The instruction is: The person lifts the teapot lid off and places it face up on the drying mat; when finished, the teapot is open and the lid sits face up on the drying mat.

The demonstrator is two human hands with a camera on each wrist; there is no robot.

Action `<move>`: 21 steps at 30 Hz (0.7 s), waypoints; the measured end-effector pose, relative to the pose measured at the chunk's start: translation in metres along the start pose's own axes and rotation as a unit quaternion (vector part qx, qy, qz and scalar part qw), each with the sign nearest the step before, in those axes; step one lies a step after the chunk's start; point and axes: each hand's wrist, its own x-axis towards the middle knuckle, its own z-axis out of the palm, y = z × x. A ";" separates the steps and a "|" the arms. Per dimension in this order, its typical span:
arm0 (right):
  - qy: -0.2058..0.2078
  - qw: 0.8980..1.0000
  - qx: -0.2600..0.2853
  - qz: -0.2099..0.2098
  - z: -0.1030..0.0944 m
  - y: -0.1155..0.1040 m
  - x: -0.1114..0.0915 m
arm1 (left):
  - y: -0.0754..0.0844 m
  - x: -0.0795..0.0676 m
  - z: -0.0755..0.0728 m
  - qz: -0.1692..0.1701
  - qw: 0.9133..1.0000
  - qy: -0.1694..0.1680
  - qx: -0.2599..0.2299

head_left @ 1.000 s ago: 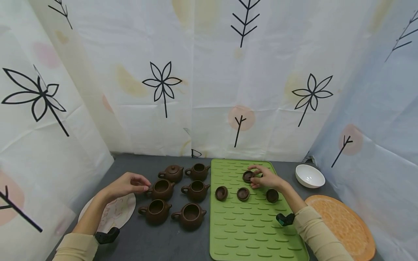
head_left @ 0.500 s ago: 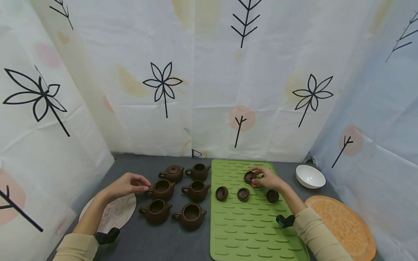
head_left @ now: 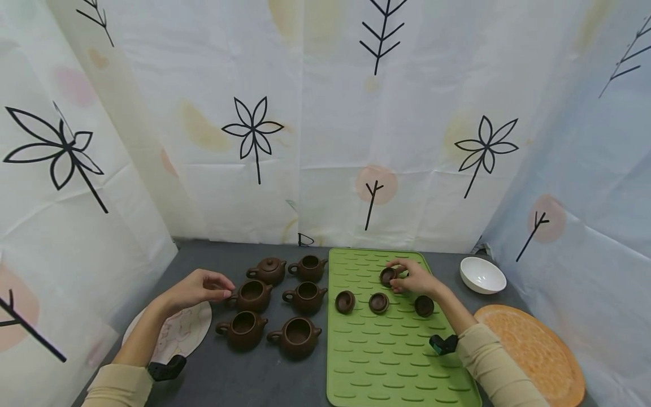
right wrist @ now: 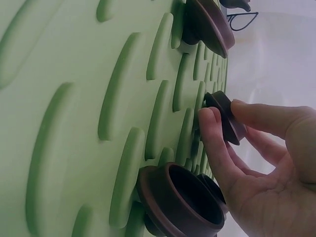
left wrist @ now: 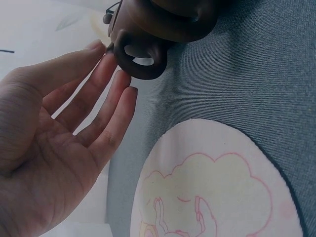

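Observation:
My left hand (head_left: 195, 287) pinches the handle of a brown, lidless teapot (head_left: 252, 295) in the middle of the left column. In the left wrist view, thumb and index fingertips meet at the handle (left wrist: 140, 69); the other fingers lie loosely extended. Over the green mat (head_left: 396, 353), my right hand (head_left: 418, 278) pinches a small brown teapot lid (head_left: 388, 276) between thumb and fingers. That held lid (right wrist: 228, 116) is tilted in the right wrist view. More lids lie on the mat: a left lid (head_left: 345, 302), a middle lid (head_left: 378, 303) and a right lid (head_left: 424, 306).
Several lidless teapots stand nearby, including the front teapot (head_left: 298, 338); one back teapot (head_left: 269, 270) wears its lid. A white bowl (head_left: 483, 275) and an orange round mat (head_left: 534, 353) are at right. A printed round mat (head_left: 185, 332) lies under the left forearm. Patterned curtains (head_left: 315, 130) enclose the table.
Almost nothing moves. The lid in my right hand has shifted very slightly; the left hand stays at the teapot handle.

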 end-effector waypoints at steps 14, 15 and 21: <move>0.012 1.000 -0.007 0.008 0.000 0.003 0.004 | 0.000 0.001 -0.002 0.008 1.000 -0.002 0.005; 0.015 1.000 -0.010 0.011 0.000 0.002 0.003 | 0.001 0.001 -0.002 0.007 1.000 -0.002 0.005; 0.018 0.999 -0.032 0.015 -0.001 -0.002 0.001 | 0.002 0.000 -0.001 0.002 1.000 -0.002 0.002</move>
